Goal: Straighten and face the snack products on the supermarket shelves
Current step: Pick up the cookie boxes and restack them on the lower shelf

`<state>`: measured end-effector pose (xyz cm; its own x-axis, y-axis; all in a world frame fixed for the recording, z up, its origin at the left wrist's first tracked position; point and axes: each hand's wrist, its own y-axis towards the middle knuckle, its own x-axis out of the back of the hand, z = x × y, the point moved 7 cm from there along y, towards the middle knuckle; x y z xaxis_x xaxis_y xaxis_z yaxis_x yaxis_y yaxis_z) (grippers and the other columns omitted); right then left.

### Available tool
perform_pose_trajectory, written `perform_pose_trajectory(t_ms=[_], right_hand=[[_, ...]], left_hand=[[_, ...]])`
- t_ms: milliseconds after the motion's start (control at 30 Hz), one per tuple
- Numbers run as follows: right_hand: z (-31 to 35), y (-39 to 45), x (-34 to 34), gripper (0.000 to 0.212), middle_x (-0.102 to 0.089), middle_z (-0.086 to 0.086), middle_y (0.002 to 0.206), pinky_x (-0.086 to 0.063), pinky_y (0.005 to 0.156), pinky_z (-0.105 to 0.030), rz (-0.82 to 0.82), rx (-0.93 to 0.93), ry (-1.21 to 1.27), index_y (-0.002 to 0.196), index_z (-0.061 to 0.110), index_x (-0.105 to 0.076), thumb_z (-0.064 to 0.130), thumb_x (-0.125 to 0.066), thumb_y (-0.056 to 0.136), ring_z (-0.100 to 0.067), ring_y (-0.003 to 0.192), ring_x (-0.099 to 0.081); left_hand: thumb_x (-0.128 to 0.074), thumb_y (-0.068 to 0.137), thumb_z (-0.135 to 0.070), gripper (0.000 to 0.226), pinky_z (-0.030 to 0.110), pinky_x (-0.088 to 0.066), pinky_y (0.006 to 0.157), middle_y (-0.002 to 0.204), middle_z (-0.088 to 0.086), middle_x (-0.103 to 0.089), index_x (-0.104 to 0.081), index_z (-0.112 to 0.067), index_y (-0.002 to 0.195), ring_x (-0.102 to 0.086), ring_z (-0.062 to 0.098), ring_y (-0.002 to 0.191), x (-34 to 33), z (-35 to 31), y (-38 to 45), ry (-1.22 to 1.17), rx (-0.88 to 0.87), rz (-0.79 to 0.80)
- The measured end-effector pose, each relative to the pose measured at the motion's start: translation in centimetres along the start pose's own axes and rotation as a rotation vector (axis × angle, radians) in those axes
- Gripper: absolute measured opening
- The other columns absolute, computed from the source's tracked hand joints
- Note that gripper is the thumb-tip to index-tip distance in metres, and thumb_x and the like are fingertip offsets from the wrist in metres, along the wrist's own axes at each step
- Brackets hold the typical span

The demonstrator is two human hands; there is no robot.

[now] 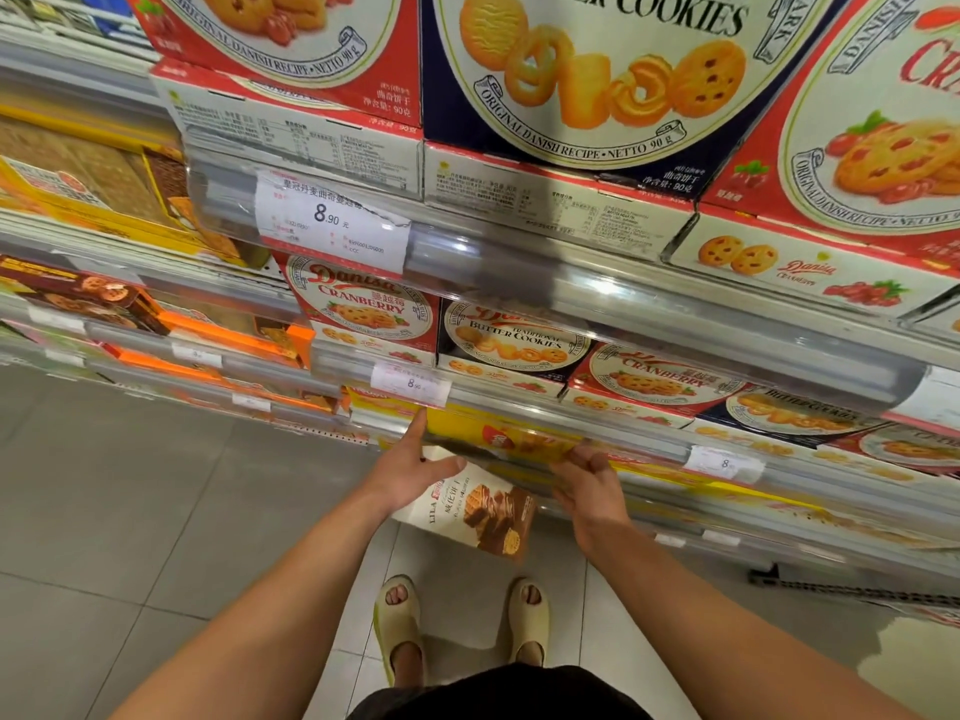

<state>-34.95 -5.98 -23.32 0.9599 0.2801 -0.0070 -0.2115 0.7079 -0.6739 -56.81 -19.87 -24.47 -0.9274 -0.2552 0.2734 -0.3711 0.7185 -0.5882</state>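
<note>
Right hand [589,478] fingertips disappearing under the shelf rail [571,444]. Wafer box [480,511] partly hiding behind the left hand [415,467]. Lower price tags [723,464] reading too blurred. Top cookie boxes [597,70] getting cropped by the frame edge.

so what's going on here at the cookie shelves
A person is tidying a low shelf of snack boxes. The left hand holds a white wafer box with chocolate wafers pictured on it, tilted out in front of the shelf. The right hand has its fingers curled on the yellow boxes behind the clear shelf rail.
</note>
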Motion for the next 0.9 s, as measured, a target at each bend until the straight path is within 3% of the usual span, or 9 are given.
perform_pose_trajectory(t_ms=[100, 233, 333, 400, 500, 633, 800, 900], right_hand=[[0.1, 0.3, 0.3, 0.035, -0.064, -0.002, 0.120, -0.047, 0.110, -0.045, 0.014, 0.008, -0.052, 0.124, 0.012, -0.059, -0.001, -0.066, 0.093, -0.017, 0.111, -0.061], [0.6, -0.1, 0.0, 0.026, -0.063, 0.006, 0.113, -0.048, 0.108, -0.042, 0.039, 0.035, -0.098, 0.111, 0.022, -0.061, 0.001, -0.063, 0.095, -0.012, 0.106, -0.060], [0.8, 0.0, -0.3, 0.022, -0.067, -0.002, 0.114, -0.049, 0.107, -0.047, 0.031, 0.038, -0.103, 0.106, 0.024, -0.062, 0.006, -0.065, 0.095, -0.021, 0.110, -0.063], [1.0, 0.2, -0.3, 0.020, -0.070, -0.006, 0.116, -0.050, 0.106, -0.050, 0.030, 0.029, -0.089, 0.112, 0.018, -0.064, 0.008, -0.066, 0.094, -0.023, 0.112, -0.065], [1.0, 0.4, -0.2, 0.023, -0.072, -0.005, 0.118, -0.052, 0.105, -0.051, 0.049, 0.022, -0.124, 0.117, 0.017, -0.065, 0.011, -0.066, 0.095, -0.022, 0.113, -0.066], [0.7, 0.6, 0.2, 0.021, -0.072, -0.007, 0.117, -0.053, 0.102, -0.052, 0.028, 0.007, -0.135, 0.116, 0.017, -0.065, 0.009, -0.064, 0.096, -0.026, 0.113, -0.066], [0.9, 0.2, 0.1, 0.025, -0.071, -0.006, 0.118, -0.055, 0.100, -0.048, 0.023, 0.029, -0.160, 0.119, 0.016, -0.063, 0.011, -0.065, 0.095, -0.025, 0.113, -0.066], [1.2, -0.3, 0.3, 0.025, -0.071, -0.005, 0.119, -0.054, 0.101, -0.047, 0.049, 0.044, -0.169, 0.120, 0.017, -0.064, 0.012, -0.065, 0.095, -0.024, 0.114, -0.065]], left_hand=[[-0.077, 0.074, -0.064, 0.118, 0.047, -0.040, 0.115, 0.159, -0.003, -0.041, -0.002, -0.037, 0.162, -0.055, 0.024, 0.132, 0.1, 0.0, 0.6, 0.019, 0.015, 0.025], [-0.080, 0.074, -0.061, 0.104, 0.045, -0.047, 0.107, 0.144, -0.005, -0.057, -0.020, -0.039, 0.156, -0.063, 0.021, 0.117, 0.0, -0.2, 1.2, 0.024, 0.006, 0.052], [-0.085, 0.074, -0.054, 0.116, 0.047, -0.041, 0.115, 0.149, -0.011, -0.048, -0.009, -0.040, 0.160, -0.051, 0.020, 0.131, -0.5, -0.4, 0.8, -0.022, 0.008, 0.075], [-0.088, 0.064, -0.062, 0.132, 0.049, -0.039, 0.117, 0.155, -0.012, -0.042, 0.000, -0.043, 0.160, -0.044, 0.019, 0.138, -0.6, 0.2, 0.9, -0.057, 0.016, 0.068], [-0.087, 0.055, -0.072, 0.131, 0.050, -0.043, 0.114, 0.151, -0.009, -0.052, -0.009, -0.046, 0.157, -0.051, 0.022, 0.136, -0.6, 1.1, 1.9, -0.063, 0.024, 0.068], [-0.084, 0.065, -0.060, 0.100, 0.045, -0.044, 0.112, 0.136, -0.011, -0.060, -0.033, -0.039, 0.148, -0.054, 0.022, 0.130, 0.0, -0.1, 1.7, -0.033, 0.018, 0.064], [-0.085, 0.080, -0.044, 0.105, 0.031, -0.038, 0.108, 0.141, -0.015, -0.045, -0.018, -0.031, 0.160, -0.044, 0.017, 0.133, -0.2, -0.1, 1.7, -0.051, -0.006, 0.064], [-0.081, 0.086, -0.029, 0.097, 0.026, -0.038, 0.100, 0.131, -0.020, -0.040, -0.013, -0.038, 0.155, -0.047, 0.013, 0.119, -0.3, -0.6, 1.2, -0.052, -0.039, 0.068]])
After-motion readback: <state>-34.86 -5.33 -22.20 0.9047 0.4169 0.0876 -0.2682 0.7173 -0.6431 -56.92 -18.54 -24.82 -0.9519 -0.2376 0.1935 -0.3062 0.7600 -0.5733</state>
